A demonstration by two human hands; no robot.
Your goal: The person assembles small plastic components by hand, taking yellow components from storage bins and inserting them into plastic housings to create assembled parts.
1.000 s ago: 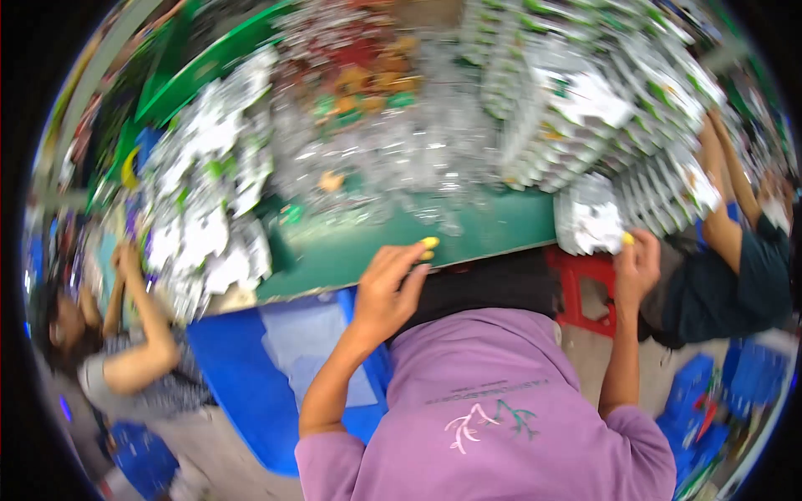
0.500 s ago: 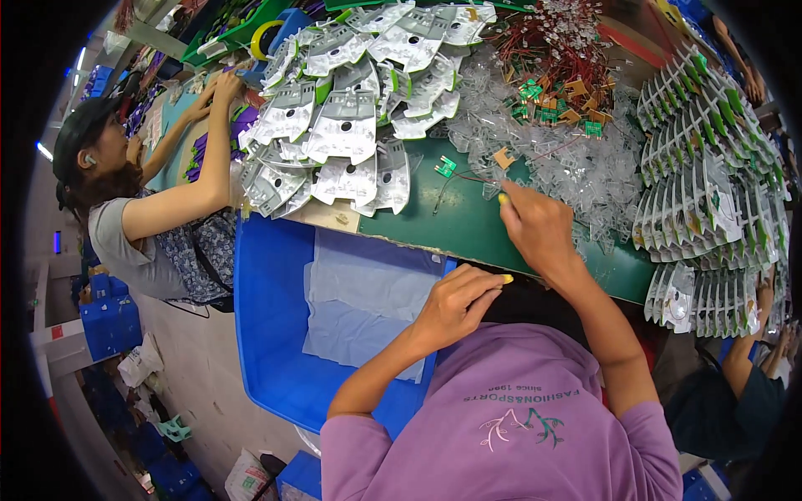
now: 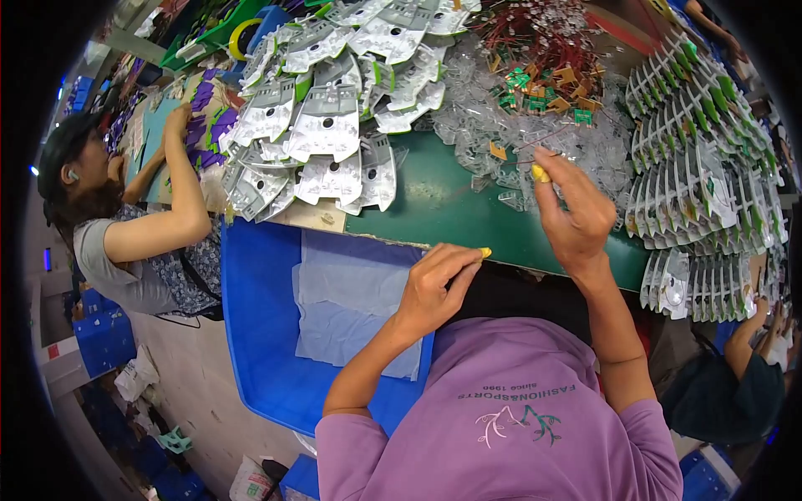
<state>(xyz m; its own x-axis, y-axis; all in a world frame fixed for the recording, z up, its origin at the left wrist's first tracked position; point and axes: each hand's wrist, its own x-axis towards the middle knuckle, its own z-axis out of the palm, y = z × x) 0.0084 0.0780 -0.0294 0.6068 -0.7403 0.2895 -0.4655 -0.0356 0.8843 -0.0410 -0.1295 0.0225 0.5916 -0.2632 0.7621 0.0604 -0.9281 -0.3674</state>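
My right hand [image 3: 578,213] is above the green tabletop, beside the heap of clear plastic pieces [image 3: 476,108]. Its thumb, in a yellow fingertip cover, and its forefinger pinch a thin dark-red wire [image 3: 528,148]; whatever else is between them is hidden. By the table's near edge, my left hand [image 3: 439,284] hovers over the rim of a blue bin [image 3: 259,334]. Its fingers are curled, the forefinger wears a yellow cover, and I see nothing in them. An orange circuit board [image 3: 498,151] lies on the clear pieces near my right hand.
White-and-green molded shells [image 3: 326,125] are piled at the left, with more in stacked rows [image 3: 685,192] at the right. Red-wired parts [image 3: 543,33] and small green and orange boards [image 3: 555,88] lie at the back. A co-worker [image 3: 142,234] works at the left.
My right hand has moved to the right and slightly up. The green board with wires that lay left of it is gone from that spot. My left hand has shifted slightly left and up.
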